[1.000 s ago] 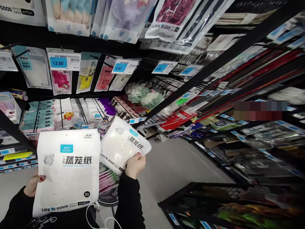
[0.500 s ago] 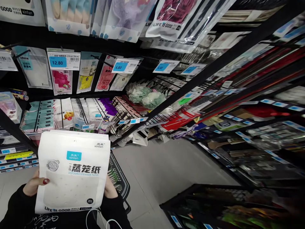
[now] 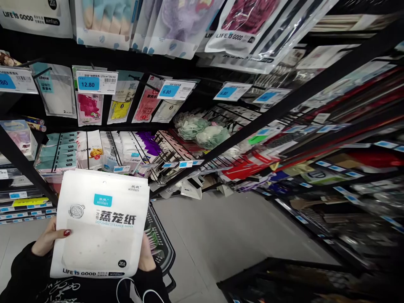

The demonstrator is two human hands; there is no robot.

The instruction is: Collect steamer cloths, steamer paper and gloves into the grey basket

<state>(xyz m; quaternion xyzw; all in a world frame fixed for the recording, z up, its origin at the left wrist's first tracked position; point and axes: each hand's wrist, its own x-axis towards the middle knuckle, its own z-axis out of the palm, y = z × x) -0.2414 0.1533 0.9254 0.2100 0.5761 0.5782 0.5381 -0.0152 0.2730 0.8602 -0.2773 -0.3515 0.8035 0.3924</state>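
Observation:
A white pack of disposable steamer paper point(image 3: 101, 225) with a blue label and black lettering is held upright low at the left. My left hand point(image 3: 50, 240) grips its left edge, thumb with a red nail on the front. My right hand point(image 3: 145, 254) holds the right edge from behind, only partly showing. A second pack seems stacked behind the front one, its top edge just visible. Both sleeves are black.
Black store shelves point(image 3: 284, 101) run from left to far right, hung with packaged goods and blue price tags point(image 3: 97, 82). A black shopping basket point(image 3: 160, 248) sits on the grey floor point(image 3: 227, 235) behind the pack. A low black rack point(image 3: 284, 282) fills the bottom right.
A second ago my right hand held a second white pack apart to the right; it brought it behind the first pack. Now both hands hold the stack, raised slightly.

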